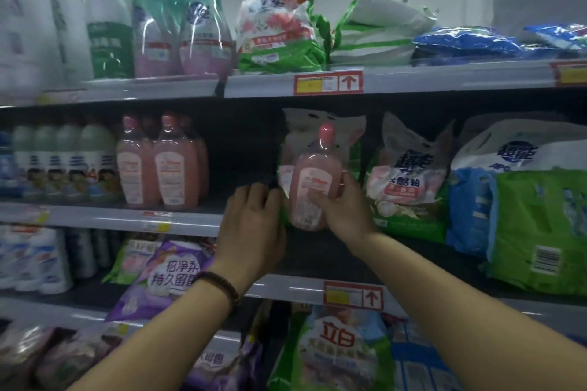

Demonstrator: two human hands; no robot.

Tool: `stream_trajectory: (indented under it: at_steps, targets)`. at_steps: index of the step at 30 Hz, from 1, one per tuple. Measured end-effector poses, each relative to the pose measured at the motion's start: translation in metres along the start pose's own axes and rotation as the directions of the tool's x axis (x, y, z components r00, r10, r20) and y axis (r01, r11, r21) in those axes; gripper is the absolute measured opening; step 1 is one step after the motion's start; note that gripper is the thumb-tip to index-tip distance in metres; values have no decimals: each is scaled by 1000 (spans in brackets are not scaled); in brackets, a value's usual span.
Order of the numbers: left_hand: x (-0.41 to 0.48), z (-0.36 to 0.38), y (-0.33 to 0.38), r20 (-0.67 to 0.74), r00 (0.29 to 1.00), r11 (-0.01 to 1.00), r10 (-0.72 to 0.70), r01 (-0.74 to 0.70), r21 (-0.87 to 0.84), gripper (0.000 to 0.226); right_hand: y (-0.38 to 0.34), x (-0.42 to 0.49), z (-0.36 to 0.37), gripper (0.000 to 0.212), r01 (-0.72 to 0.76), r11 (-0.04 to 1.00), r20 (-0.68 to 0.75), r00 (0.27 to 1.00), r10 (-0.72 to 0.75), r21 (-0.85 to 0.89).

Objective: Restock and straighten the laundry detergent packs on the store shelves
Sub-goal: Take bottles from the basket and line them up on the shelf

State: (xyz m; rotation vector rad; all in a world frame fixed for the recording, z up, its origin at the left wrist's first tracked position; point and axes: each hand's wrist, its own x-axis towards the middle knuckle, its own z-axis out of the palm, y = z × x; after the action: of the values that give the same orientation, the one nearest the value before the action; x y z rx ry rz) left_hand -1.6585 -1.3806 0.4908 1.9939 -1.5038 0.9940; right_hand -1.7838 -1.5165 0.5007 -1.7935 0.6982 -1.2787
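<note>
While half-bare, dark middle shelf among stocked shelves.

The pink bottle hides most of the pack behind it.

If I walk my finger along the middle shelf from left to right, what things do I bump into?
White bottles with green tops → pink bottles with pink caps → left hand → plastic pack with a pink bottle inside → right hand → pink-and-green detergent bag → green plastic pack.

Shop aisle, stocked shelves, seemingly price tags
</note>
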Motion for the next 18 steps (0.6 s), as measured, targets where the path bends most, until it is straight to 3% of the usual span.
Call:
stream_trajectory:
  at_steps: [2,5,8,11,18]
  targets:
    - [-8,-9,-30,-38,998,995,-51,54,78,47,-14,0,21,43,-57,997,2,998,57,44]
    - [-21,-19,-65,63,985,975,-163,151,164,49,-26,2,55,43,-78,994,-14,997,79,72]
    - [-33,-17,-91,193,962,980,-193,182,76,42,-40,5,85,45,-74,996,-21,997,75,54]
    - [-39,-16,-105,194,965,978,-179,196,-71,45,-52,9,109,46,-65,997,3,998,65,34]
    - [-28,-12,-113,277,941,975,-195,216,-49,49,-67,16,153,45,1,998,87,996,5,-63]
